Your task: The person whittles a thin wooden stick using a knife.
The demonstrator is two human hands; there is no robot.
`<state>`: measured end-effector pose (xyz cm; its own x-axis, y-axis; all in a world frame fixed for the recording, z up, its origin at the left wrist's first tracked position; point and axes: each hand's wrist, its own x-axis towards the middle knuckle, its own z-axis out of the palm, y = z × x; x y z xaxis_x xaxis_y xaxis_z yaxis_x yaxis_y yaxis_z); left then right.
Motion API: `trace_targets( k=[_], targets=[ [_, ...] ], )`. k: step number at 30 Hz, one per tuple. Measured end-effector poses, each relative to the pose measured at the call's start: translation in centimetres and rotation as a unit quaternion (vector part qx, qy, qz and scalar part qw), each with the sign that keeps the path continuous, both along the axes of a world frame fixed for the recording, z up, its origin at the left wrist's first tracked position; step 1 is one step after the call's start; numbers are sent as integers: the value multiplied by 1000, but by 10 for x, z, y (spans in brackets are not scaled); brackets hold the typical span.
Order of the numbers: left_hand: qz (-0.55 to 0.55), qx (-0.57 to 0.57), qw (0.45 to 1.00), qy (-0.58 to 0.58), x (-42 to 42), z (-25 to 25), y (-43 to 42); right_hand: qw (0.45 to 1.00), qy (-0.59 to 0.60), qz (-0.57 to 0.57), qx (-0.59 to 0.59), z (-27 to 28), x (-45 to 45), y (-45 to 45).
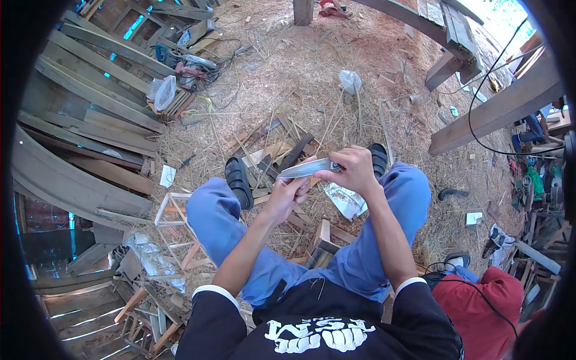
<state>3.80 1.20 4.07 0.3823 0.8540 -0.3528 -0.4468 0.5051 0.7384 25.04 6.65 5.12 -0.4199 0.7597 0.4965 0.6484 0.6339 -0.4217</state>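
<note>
Both forearms angle inward, bringing the hands together above the littered floor (288, 72). The right hand (354, 170) grips the knife (305, 169), blade pointing left across the curled left hand (287, 197), whose contents I cannot tell.

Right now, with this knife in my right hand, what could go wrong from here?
The blade of the knife in your right hand sits right by the fingers of your left hand, so a slip might cut them. Your knees flank the work, so a wide stroke could catch your blue trousers. Loose wood scraps lie near your left sandal and could trip you.
</note>
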Motion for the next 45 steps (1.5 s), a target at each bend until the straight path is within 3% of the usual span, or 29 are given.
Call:
trace_targets(
  k=[3, 6, 7, 10, 14, 18, 25, 37, 45],
  targets=[
    [5, -38, 998, -42, -2, -5, 1, 1000, 23, 9, 15, 2, -1, 0],
    [-6, -35, 997, -64, -4, -6, -7, 986, 113, -111, -53, 0, 6, 5],
    [-15, -24, 997, -66, -3, -4, -11, 977, 87, -172, -97, -2, 18, 12],
    [-1, -23, 994, -103, 0, -4, -16, 975, 38, -212, -57, 6, 35, 20],
    [76, -8, 995, -63, 3, -6, -2, 989, 64, -120, -50, 2, 20, 2],
    [96, 4, 994, -47, -2, -18, 1, 999, 14, -27, -33, -5, 6, -3],
    [97, 0, 995, 14, 5, -20, 1, 997, 53, -16, -47, -12, -6, 2],
    [88, 28, 996, 13, 6, -25, -1, 991, 25, 64, -113, -18, -20, -3],
    [60, 33, 997, 30, 2, -19, -5, 997, 26, 64, -46, -6, -15, -2]
  ],
)
